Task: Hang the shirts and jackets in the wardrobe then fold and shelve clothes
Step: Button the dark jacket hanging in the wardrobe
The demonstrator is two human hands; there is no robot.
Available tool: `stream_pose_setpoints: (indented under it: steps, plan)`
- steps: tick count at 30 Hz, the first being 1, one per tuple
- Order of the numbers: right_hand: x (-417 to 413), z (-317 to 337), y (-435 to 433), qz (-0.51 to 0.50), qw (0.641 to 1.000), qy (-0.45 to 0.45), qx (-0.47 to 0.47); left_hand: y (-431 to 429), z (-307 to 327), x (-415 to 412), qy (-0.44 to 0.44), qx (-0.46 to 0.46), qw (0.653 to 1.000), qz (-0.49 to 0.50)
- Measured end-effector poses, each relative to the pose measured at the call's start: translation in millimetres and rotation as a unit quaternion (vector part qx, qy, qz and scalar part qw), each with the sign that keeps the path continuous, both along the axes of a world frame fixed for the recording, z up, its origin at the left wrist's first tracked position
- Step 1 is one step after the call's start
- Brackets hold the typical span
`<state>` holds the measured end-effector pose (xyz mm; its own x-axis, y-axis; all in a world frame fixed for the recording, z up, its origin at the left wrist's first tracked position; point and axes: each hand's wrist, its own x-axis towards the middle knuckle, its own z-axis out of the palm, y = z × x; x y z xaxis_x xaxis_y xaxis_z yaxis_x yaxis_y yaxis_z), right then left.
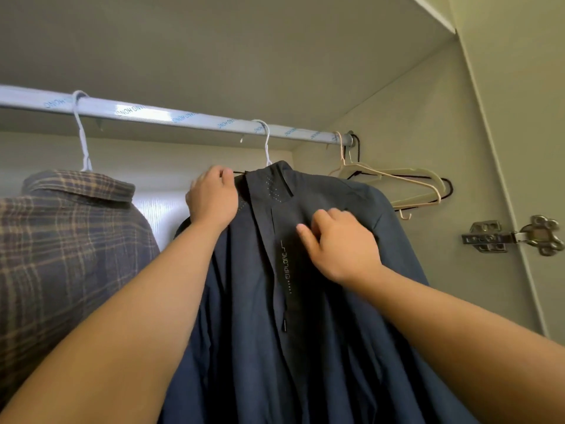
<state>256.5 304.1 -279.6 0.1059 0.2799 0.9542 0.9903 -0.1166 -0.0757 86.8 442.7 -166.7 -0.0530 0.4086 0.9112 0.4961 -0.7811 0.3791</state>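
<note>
Brown plaid shirt [70,228] hangs at 9 o'clock; dark navy zip jacket [305,332] hangs centre on silver metal rail [183,116], left hand [211,198] gripping its shoulder, fingers of the right hand [339,244] pinching its front; folding likely remains

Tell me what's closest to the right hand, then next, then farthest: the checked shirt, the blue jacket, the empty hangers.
1. Blue jacket: the right hand pinches its front.
2. Empty hangers: right end of the rail.
3. Checked shirt: far left.
</note>
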Motion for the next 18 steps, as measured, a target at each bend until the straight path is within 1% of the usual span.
stream_pose_setpoints:
  steps: [1,2,4,5,6,8,10,11,12,13,15,16,18]
  plan:
    - [9.8,7.0,-5.9,-0.036,0.998,-0.017,0.038,1.6,-2.9,-2.6,-0.003,-0.017,1.000,0.011]
    - [20.3,13.5,-10.5,-0.072,0.995,-0.012,0.065,1.6,-6.6,-3.7,-0.005,-0.038,0.999,0.008]
    - [41.7,25.9,-16.4,-0.114,0.988,0.041,0.092,-0.7,-15.3,-1.8,-0.015,-0.057,0.998,0.002]
    - [51.2,31.4,-18.4,-0.121,0.985,0.074,0.097,-2.6,-19.7,1.4,-0.022,-0.042,0.999,0.011]
    - [59.4,35.9,-20.0,-0.122,0.982,0.104,0.096,-6.1,-23.8,5.7,-0.029,-0.011,0.999,0.027]
    - [71.3,39.1,-21.2,-0.113,0.981,0.139,0.069,-18.9,-29.2,17.0,-0.027,0.092,0.994,0.061]
    - [76.7,34.9,-22.5,-0.097,0.983,0.150,0.032,-34.2,-27.8,31.8,0.029,0.204,0.974,0.089]
    - [78.4,30.8,-23.5,-0.084,0.984,0.159,0.019,-39.8,-23.9,40.6,0.067,0.233,0.965,0.099]
    - [79.7,25.8,-24.6,-0.062,0.983,0.175,0.008,-45.3,-19.2,49.6,0.101,0.226,0.963,0.102]
    - [81.0,20.9,-26.4,-0.030,0.980,0.199,-0.001,-50.1,-13.4,58.9,0.124,0.194,0.968,0.100]
    - [83.8,15.4,-31.6,0.037,0.970,0.238,-0.020,-57.0,-1.0,75.2,0.137,0.113,0.978,0.113]
    - [86.1,15.5,-34.9,0.051,0.970,0.235,-0.028,-59.3,4.3,81.2,0.143,0.087,0.976,0.140]
    - [91.3,18.5,-41.1,0.041,0.979,0.196,-0.045,-61.6,11.7,88.2,0.159,0.064,0.966,0.192]
